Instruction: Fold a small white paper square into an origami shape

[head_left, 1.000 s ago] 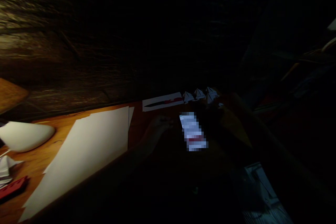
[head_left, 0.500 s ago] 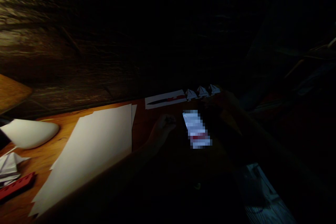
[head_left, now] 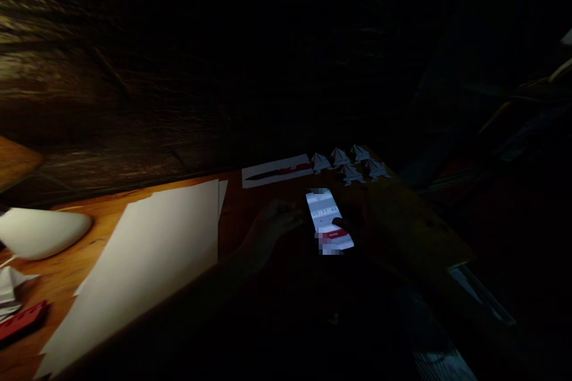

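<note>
A phone (head_left: 322, 205) with a lit screen, showing running-time digits and a red button, lies on the table between my hands. My right hand (head_left: 361, 225) is at its right edge, very dark; one finger stretches over the screen near the red button. I cannot tell whether it touches the glass. Just left of the phone, my left hand (head_left: 277, 219) hovers apart from it, fingers loosely extended and holding nothing I can see. Beyond the phone, several folded paper frogs (head_left: 351, 174) stand in two rows.
A red-handled knife (head_left: 279, 171) lies on a white paper strip at the back. White sheets (head_left: 165, 244) are stacked to the left. A white lamp-like object (head_left: 53, 229), a crumpled or folded paper (head_left: 11, 292) and a red item (head_left: 24, 322) are at far left. A dark wall rises behind.
My right hand has come back from the paper frogs to the phone, uncovering the front frogs at the right. My left hand has moved slightly left, its fingers straighter. The view has shifted slightly.
</note>
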A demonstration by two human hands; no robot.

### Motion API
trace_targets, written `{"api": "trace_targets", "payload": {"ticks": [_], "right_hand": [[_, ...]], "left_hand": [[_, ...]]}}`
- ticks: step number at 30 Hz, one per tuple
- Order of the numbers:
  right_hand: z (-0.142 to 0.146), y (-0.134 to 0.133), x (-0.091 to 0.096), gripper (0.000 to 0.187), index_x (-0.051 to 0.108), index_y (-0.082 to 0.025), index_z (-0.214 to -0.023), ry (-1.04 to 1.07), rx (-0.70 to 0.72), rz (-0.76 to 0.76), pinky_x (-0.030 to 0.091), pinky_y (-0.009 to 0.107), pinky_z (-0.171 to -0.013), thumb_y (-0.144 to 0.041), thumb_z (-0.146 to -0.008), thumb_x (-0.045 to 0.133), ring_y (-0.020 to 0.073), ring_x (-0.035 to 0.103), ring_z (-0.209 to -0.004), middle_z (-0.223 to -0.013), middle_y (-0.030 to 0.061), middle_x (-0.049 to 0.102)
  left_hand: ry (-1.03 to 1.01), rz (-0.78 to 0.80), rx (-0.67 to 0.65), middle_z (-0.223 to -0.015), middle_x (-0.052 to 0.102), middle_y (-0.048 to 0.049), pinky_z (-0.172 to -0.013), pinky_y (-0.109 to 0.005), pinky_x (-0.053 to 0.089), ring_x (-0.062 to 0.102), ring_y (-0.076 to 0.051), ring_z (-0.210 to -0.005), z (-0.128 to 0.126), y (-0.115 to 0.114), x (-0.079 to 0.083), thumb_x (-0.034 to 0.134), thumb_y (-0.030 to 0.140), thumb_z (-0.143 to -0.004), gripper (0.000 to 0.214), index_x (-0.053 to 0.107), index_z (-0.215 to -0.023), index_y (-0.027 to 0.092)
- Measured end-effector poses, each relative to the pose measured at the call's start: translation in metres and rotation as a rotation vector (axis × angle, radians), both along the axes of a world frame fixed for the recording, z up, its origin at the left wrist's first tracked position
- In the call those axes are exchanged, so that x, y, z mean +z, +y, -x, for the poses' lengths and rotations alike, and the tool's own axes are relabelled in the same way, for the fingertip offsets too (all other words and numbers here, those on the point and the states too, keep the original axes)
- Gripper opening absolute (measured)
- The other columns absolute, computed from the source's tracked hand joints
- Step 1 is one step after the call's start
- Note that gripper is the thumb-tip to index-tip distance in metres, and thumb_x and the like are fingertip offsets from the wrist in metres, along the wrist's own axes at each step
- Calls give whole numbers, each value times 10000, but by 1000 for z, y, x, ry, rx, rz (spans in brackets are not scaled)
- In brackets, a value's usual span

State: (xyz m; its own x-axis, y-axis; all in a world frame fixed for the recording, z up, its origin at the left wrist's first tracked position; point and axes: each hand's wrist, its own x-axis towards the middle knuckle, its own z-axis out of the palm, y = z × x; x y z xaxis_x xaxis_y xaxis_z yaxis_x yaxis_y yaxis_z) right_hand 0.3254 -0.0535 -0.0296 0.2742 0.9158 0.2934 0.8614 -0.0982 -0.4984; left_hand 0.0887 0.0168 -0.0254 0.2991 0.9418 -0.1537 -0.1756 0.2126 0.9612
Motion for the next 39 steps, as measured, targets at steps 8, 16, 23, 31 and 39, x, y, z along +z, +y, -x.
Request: {"api": "trace_targets", "payload": {"ticks": [8,16,23,31,39], "right_hand": [[68,-43,25,839,327,-93,-1523,-213,-80,224,423,569,-933,-540,-862,586,444,509,-1202,-1344,268,541],[61,-47,28,736,404,-68,-1462,-181,-57,254,445,504,-946,-405,-831,577,398,524,-1192,-1331,242,558],[32,-52,5,677,442,-79,-1404,-255,-77,157,474,472,-900,-426,-840,584,375,560,-1139,-1268,242,581],[-29,-74,4,633,485,-81,-1321,-401,-265,77,492,473,-803,-485,-855,632,401,601,-1056,-1147,267,609],[-50,-83,16,445,559,-156,-1309,-437,-350,49,536,464,-910,-408,-947,620,257,619,-1093,-1279,127,594]], "left_hand": [[-41,76,25,-901,698,-74,-915,-439,567,718,-233,-893,-5,0,14,684,86,-734,150,628,-863,139],[-57,62,77,-865,686,-59,-800,-368,575,696,-203,-837,10,10,17,655,87,-717,105,627,-805,138],[-48,43,90,-838,673,-54,-747,-335,561,676,-187,-783,16,15,15,682,105,-690,126,643,-807,132],[-48,15,92,-822,647,-44,-716,-323,565,647,-173,-772,19,26,9,680,129,-673,116,628,-776,143],[13,-21,38,-806,650,-45,-691,-294,551,648,-159,-736,22,25,17,658,161,-693,108,631,-796,143]]}}
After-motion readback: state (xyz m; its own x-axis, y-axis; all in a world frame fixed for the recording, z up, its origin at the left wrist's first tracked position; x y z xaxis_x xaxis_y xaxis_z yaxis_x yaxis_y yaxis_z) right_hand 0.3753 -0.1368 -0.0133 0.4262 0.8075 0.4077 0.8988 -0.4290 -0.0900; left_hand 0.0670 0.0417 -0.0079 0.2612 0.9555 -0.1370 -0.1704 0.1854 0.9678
